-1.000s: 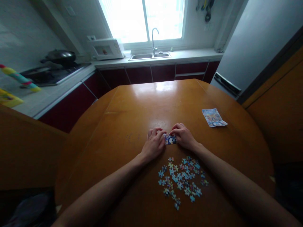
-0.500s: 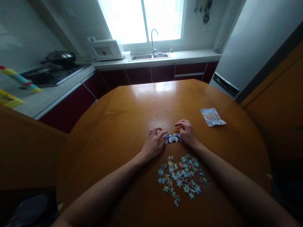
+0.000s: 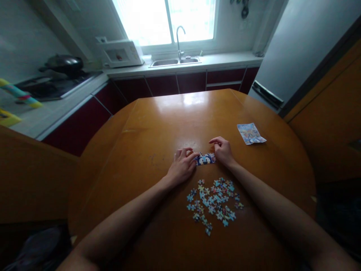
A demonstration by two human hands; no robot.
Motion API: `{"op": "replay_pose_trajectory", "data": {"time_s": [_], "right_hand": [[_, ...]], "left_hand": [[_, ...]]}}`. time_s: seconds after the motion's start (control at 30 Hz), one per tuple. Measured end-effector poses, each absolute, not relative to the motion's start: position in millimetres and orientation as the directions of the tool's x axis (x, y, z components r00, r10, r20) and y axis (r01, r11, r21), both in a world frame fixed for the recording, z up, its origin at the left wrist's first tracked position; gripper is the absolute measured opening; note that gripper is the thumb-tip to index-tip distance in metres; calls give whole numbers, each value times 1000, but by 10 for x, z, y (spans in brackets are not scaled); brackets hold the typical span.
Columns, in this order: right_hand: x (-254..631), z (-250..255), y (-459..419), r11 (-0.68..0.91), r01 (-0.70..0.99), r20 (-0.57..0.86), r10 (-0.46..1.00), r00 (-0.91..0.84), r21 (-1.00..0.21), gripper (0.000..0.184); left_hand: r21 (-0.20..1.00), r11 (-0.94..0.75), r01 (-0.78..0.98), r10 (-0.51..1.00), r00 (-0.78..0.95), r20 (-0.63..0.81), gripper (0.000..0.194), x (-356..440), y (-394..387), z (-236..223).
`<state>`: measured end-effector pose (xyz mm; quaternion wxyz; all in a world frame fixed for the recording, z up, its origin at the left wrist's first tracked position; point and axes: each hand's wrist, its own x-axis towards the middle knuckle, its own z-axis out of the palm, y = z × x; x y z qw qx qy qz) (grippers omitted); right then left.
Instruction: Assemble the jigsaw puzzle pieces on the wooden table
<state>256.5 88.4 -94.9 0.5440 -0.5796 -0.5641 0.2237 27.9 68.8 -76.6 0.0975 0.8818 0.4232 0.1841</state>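
A small joined strip of jigsaw puzzle (image 3: 205, 159), with a dark blue and white cartoon face on it, lies on the table between my hands. My left hand (image 3: 182, 165) rests at its left end, fingers bent and fingertips on its upper left edge. Beside the right end is my right hand (image 3: 224, 151), its index finger reaching out to the left above the strip's far edge and the other fingers loosely curled. Nothing shows in its fingers. Closer to me, loose jigsaw pieces (image 3: 216, 199), mostly light blue, are scattered between my forearms.
The wooden table (image 3: 158, 124) has rounded sides. A creased printed sheet (image 3: 251, 133) lies on it at the right. Beyond stand a counter with a sink (image 3: 169, 62), a microwave (image 3: 121, 53) and a stove with a pot (image 3: 63, 64). A fridge (image 3: 296, 49) is at the right.
The whole view has shifted slightly, so things sit higher in the picture. My right index finger looks a little straighter. My left hand stays at the strip's left end.
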Motion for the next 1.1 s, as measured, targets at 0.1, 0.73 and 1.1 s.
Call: {"op": "replay_pose_trajectory", "data": {"time_s": [0.1, 0.73, 1.1], "right_hand": [[2579, -951, 893, 205, 392, 330, 900, 284, -897, 26], [2738, -853, 886, 141, 139, 182, 919, 349, -980, 22], [2829, -413, 17, 412, 553, 212, 896, -389, -724, 14]], "left_hand": [[334, -619, 711, 785, 571, 239, 36, 277, 702, -783], [315, -625, 714, 780, 586, 221, 36, 273, 715, -777], [404, -573, 713, 818, 527, 232, 39, 288, 719, -788]]}}
